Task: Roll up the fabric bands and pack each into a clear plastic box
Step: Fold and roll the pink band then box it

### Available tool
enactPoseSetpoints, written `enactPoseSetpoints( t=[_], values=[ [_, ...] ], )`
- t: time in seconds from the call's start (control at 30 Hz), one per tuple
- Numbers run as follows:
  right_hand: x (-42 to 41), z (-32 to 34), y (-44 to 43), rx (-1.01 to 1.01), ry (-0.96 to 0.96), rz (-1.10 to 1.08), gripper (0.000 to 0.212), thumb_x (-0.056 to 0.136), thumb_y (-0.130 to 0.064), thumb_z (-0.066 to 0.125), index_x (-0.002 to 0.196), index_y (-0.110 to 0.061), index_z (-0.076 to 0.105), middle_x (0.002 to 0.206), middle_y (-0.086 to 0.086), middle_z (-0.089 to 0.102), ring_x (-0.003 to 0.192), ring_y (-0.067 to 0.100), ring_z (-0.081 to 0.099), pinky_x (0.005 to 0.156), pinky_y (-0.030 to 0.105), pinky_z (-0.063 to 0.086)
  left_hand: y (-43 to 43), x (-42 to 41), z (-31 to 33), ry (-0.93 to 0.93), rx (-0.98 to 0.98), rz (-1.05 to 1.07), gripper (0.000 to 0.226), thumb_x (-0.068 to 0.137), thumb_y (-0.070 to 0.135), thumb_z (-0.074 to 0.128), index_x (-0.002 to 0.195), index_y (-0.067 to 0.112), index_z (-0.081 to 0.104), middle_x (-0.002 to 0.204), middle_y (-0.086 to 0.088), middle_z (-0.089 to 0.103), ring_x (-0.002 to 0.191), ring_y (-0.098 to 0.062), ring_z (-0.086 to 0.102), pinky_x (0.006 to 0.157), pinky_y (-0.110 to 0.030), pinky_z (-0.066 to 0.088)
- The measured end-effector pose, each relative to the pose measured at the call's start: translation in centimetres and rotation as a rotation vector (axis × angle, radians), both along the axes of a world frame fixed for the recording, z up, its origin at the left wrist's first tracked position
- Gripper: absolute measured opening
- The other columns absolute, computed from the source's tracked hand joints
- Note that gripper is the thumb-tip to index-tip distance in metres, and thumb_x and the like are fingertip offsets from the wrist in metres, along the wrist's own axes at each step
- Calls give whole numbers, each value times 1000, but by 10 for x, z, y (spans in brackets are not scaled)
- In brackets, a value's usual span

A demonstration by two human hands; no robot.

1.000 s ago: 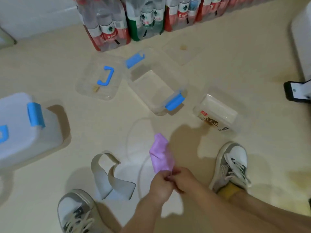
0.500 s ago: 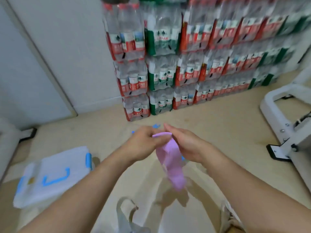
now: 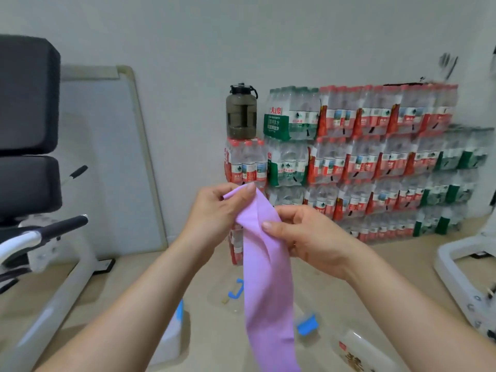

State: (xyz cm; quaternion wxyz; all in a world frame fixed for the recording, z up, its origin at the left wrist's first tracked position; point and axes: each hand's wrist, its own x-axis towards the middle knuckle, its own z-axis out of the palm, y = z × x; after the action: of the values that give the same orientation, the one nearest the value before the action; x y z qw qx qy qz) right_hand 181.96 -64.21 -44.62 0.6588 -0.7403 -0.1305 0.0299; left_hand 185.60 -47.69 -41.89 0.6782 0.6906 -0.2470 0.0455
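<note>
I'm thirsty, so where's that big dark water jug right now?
In the head view, the jug stands left of centre by the wall, on top of the leftmost stack of bottled water packs.

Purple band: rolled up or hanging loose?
Loose, unrolled. The purple band hangs as a long strip; left hand pinches its top end, right hand pinches just below.

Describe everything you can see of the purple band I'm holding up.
The purple fabric band is a flat, wide, smooth strip of lilac cloth, not yet rolled. It hangs in mid-air, creased near the top, its lower end out of view. The left hand pinches its top end; the right hand pinches it just below.
</note>
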Motion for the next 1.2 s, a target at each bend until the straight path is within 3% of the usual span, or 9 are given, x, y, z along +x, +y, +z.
enactPoseSetpoints(
  t=[0.2, 0.33, 0.43, 0.5, 0.57, 0.67, 0.77, 1.0, 1.2],
  values=[
    [33, -37, 2, -30, -88, -143, 8, 90, -5, 61, 84, -3, 66, 78, 10, 68, 67, 17, 61, 59, 22, 49, 11, 39, -38, 4, 92, 2, 32, 90, 32, 59, 62, 19, 67, 57, 6, 60, 55, -9, 51, 53, -18, 42],
    [69, -56, -2, -289, -214, -301, 11, 90, -6, 57, 83, -7, 65, 80, 13, 73, 66, 21, 66, 63, 36, 53, 12, 71, -78, 150, 170, -22, 34, 90, 32, 57, 58, 21, 62, 46, 3, 51, 39, -12, 42, 41, -18, 36],
    [89, -68, -5, -253, -151, -324, 10, 94, -7, 51, 88, -6, 59, 80, 11, 70, 59, 25, 70, 55, 36, 57, 13, 90, -95, 317, 101, -96, 5, 80, 17, 68, 84, 14, 66, 66, -3, 66, 55, -16, 59, 52, -24, 50],
    [101, -73, -8, -255, -156, -380, 13, 97, -12, 46, 89, -14, 56, 77, 12, 67, 62, 30, 71, 56, 40, 60, 15, 100, -99, 358, 97, -154, 22, 76, -1, 69, 93, 12, 68, 80, -6, 71, 71, -17, 66, 66, -25, 55],
    [109, -70, -12, -258, -200, -458, 14, 95, -18, 43, 86, -23, 54, 73, 13, 65, 68, 34, 70, 64, 50, 59, 15, 104, -99, 265, 186, -109, 34, 78, -10, 66, 96, 19, 70, 81, -2, 71, 74, -16, 66, 72, -22, 54],
    [112, -61, -10, -35, -144, -463, 11, 94, -9, 42, 91, -17, 50, 84, 19, 64, 64, 30, 72, 55, 40, 58, 11, 108, -99, 4, 485, 145, 33, 84, 1, 58, 81, 30, 71, 61, 18, 65, 60, -1, 57, 57, -9, 43],
    [108, -59, -1, -170, -349, -507, 13, 91, -8, 43, 90, -20, 46, 83, 12, 64, 71, 24, 69, 63, 35, 55, 6, 113, -106, -207, 622, 321, 22, 89, 13, 53, 80, 31, 61, 63, 15, 59, 58, -4, 54, 56, -21, 41],
    [105, -65, -5, -678, -753, -695, 29, 71, 4, 44, 97, -8, 49, 74, 3, 49, 61, 30, 41, 53, 36, 33, 19, 112, -94, -180, 323, 598, 29, 82, 3, 55, 73, 30, 63, 68, 21, 63, 58, 10, 55, 59, -11, 43],
    [107, -77, -11, -669, -617, -729, 35, 63, 12, 45, 88, -12, 49, 79, 0, 53, 73, 22, 48, 62, 34, 36, 40, 104, -83, 179, 10, 342, 28, 82, -4, 61, 79, 22, 69, 63, 5, 71, 60, -12, 64, 66, -27, 52]
  ],
)
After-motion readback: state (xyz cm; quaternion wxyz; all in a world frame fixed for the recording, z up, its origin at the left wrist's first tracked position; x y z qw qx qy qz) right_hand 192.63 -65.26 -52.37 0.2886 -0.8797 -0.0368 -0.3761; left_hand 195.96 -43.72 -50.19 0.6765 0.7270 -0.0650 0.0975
